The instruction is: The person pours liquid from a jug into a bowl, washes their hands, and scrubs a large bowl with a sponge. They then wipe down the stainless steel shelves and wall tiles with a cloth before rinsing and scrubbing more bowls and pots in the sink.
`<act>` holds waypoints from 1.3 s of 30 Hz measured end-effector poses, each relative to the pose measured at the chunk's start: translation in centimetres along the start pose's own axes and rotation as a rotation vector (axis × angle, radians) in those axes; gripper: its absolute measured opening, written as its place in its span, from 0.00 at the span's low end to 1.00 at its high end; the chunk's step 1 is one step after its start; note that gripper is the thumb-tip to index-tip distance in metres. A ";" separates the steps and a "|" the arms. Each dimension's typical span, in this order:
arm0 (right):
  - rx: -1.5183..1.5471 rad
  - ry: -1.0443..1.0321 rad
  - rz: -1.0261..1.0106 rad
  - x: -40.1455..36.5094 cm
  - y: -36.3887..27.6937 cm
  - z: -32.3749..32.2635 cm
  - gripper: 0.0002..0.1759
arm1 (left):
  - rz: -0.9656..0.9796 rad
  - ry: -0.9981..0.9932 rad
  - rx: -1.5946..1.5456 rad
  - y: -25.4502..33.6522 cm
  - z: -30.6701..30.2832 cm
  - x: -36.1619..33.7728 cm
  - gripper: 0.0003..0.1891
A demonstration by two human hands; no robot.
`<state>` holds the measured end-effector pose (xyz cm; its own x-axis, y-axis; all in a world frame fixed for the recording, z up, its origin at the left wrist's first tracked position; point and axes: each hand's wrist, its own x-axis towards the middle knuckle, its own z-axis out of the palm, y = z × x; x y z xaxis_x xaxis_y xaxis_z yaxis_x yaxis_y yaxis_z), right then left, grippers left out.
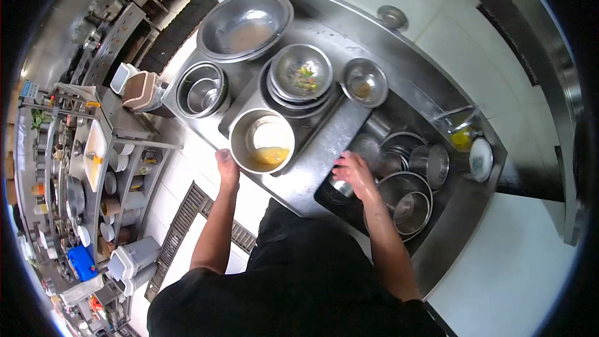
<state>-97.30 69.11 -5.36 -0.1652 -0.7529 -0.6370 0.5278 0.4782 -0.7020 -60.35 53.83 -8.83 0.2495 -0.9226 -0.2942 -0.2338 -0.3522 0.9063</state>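
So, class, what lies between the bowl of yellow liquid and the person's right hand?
In the head view, only a bare strip of steel counter separates the bowl from the right hand.

No text, label, brand or number can be read anywhere in the view. A small blue-and-white sign [29, 89] is seen at the left edge above the shelves [134, 143], but its marks are too small and blurred to be made out. No legible marking is found on the steel bowls [265, 131] or on the tubs [134, 256] kept low on the shelves.
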 end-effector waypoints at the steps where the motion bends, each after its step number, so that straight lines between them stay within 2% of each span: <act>1: -0.118 0.006 -0.002 1.7 -0.1 2.7 0.30 | -0.005 -0.025 0.013 -0.2 0.0 1.2 0.15; 2: -0.203 -0.003 0.008 3.2 -0.5 4.9 0.31 | -0.011 -0.050 0.023 -0.2 -0.2 2.6 0.16; 3: -0.183 0.004 0.041 4.9 -0.5 6.5 0.31 | 0.051 -0.041 0.054 -3.8 -0.5 5.7 0.17; 4: -0.161 0.010 0.073 6.0 -1.1 8.6 0.31 | -0.038 -0.058 0.033 2.1 -0.4 3.5 0.17; 6: -0.224 0.075 0.115 7.5 -1.4 11.1 0.29 | -0.010 -0.019 -0.137 1.0 -1.4 6.1 0.16; 8: -0.305 0.169 0.122 9.5 -0.2 12.0 0.30 | 0.198 0.143 0.134 1.9 -3.7 8.6 0.18; 9: -0.293 0.341 0.050 9.4 -0.3 13.4 0.23 | 0.288 0.191 0.103 5.3 -4.5 8.8 0.20; 10: -0.351 0.323 -0.024 10.2 0.0 13.3 0.21 | 0.359 0.233 0.102 8.3 -5.1 9.1 0.21; 11: -0.409 0.311 -0.094 11.2 1.0 12.4 0.20 | 0.549 0.310 0.250 10.6 -5.6 10.5 0.19; 13: -0.503 0.302 -0.188 13.1 4.2 9.9 0.17 | 0.848 0.333 0.255 15.3 -6.2 15.0 0.17; 14: -0.539 0.304 -0.215 14.7 5.8 8.4 0.16 | 0.802 0.281 0.299 17.9 -6.0 17.5 0.17; 15: -0.731 0.368 -0.289 16.4 7.1 7.5 0.15 | 0.834 0.269 0.282 18.8 -5.4 21.2 0.19; 16: -0.925 0.423 -0.353 17.6 7.8 7.4 0.14 | 0.784 0.227 0.409 20.8 -4.6 24.0 0.23; 17: -0.879 0.341 -0.339 16.5 5.9 8.8 0.14 | 0.769 0.180 0.374 21.7 -3.2 27.6 0.27; 18: -0.730 0.309 -0.286 16.2 4.6 10.3 0.13 | 0.766 0.126 0.494 21.8 -2.3 31.8 0.33; 19: -0.581 0.288 -0.233 15.8 3.2 11.8 0.12 | 0.832 0.173 0.680 21.0 -1.2 36.4 0.42; 20: -0.333 0.316 -0.143 16.1 2.7 12.7 0.12 | 0.766 0.112 0.740 21.2 -0.3 40.3 0.50; 22: -0.303 0.331 -0.011 12.7 -2.8 16.3 0.14 | 0.574 0.104 0.872 20.6 1.4 45.8 0.55; 23: -0.364 0.391 0.006 13.9 -2.5 16.1 0.15 | 0.593 0.050 0.857 20.3 2.0 47.2 0.55; 26: -0.419 0.301 -0.024 14.2 -4.3 16.3 0.14 | 0.558 -0.213 0.776 20.8 2.9 50.0 0.55; 27: -0.488 0.329 -0.034 15.0 -4.2 16.1 0.13 | 0.474 -0.377 0.731 21.1 3.2 50.9 0.54; 29: -0.562 0.312 -0.047 17.6 -2.8 14.8 0.13 | 0.458 -0.522 0.646 21.3 4.3 51.1 0.52; 30: -0.571 0.266 -0.053 18.5 -1.8 13.9 0.13 | 0.497 -0.505 0.643 21.0 4.4 51.4 0.50; 32: -0.307 0.237 0.003 16.4 -4.1 14.3 0.14 | 0.549 -0.470 0.676 20.6 4.4 52.2 0.46; 34: -0.125 0.188 0.017 14.9 -4.3 13.8 0.14 | 0.504 -0.165 0.779 21.1 4.5 51.2 0.42; 36: -0.031 0.131 -0.003 14.2 -2.5 11.8 0.15 | 0.778 -0.042 0.734 22.6 4.0 48.4 0.44; 38: -0.089 0.173 -0.141 11.0 -0.6 9.3 0.15 | 0.933 0.063 0.655 25.2 3.4 43.4 0.43; 39: -0.145 0.217 -0.204 8.8 -0.1 7.7 0.15 | 0.884 -0.012 0.480 26.5 3.1 40.0 0.40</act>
<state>-92.40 58.94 -8.46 -0.4374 -0.7331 -0.5207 0.3436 0.3989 -0.8502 -59.50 7.08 2.52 -0.2052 -0.8842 0.4196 -0.6853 0.4359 0.5835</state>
